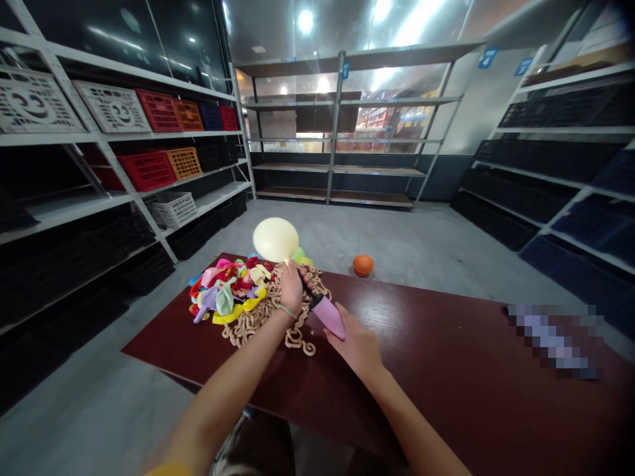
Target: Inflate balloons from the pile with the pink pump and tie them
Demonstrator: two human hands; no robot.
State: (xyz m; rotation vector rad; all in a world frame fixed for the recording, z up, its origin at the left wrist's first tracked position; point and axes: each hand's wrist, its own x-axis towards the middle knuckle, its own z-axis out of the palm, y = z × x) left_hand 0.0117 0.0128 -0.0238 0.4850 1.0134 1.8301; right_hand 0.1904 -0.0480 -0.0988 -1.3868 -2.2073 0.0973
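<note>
A partly inflated cream balloon (276, 239) stands up above my left hand (292, 289), whose fingers are closed around its neck at the pump's black nozzle end. My right hand (358, 342) is wrapped around the pink barrel of a hand balloon pump (327, 316), which tilts up toward the left hand. Under and beside the left hand lies a heap of tan, curly cord-like pieces (253, 324). Left of it is a pile of limp, many-coloured balloons (225, 294). Green and yellow round balloons (299, 254) show partly behind the cream one.
The dark red table (421, 344) spans the foreground, with a pixelated purple-grey object (553, 340) at its right end. An orange balloon (363, 265) lies on the grey floor beyond. Shelves with crates (149, 170) line the left; more racks (340, 132) stand behind and at right.
</note>
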